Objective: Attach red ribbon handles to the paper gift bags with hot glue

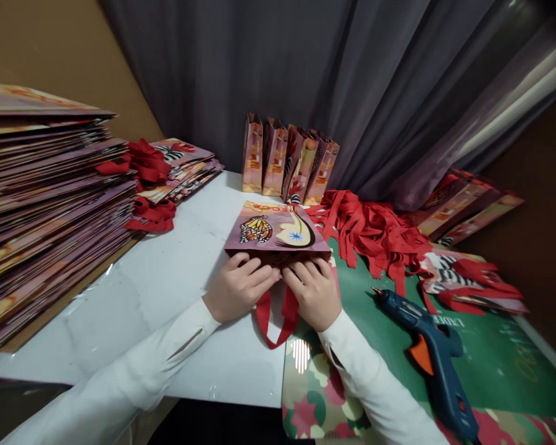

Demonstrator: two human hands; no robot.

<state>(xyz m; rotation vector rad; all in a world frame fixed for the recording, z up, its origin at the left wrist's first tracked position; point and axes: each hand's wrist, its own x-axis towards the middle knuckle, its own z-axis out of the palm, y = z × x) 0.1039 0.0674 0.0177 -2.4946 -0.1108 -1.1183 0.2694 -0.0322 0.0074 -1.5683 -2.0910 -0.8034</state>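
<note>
A paper gift bag (278,228), printed with a butterfly and a bird-like figure, lies flat on the table with its mouth toward me. My left hand (243,285) grips the left part of the mouth's edge, fingers curled over it. On the right part, my right hand (312,290) does the same, its fingers bent into the opening. Between the two hands a red ribbon handle (272,339) loops down toward me. Both thumbs and the inside of the bag are mostly hidden.
A tall stack of flat bags (50,222) rises at left. Several upright bags (274,157) stand at the back. A heap of red ribbons (375,232) lies right, near a blue glue gun (438,358) on a green mat (500,364). More bags (463,207) stand far right.
</note>
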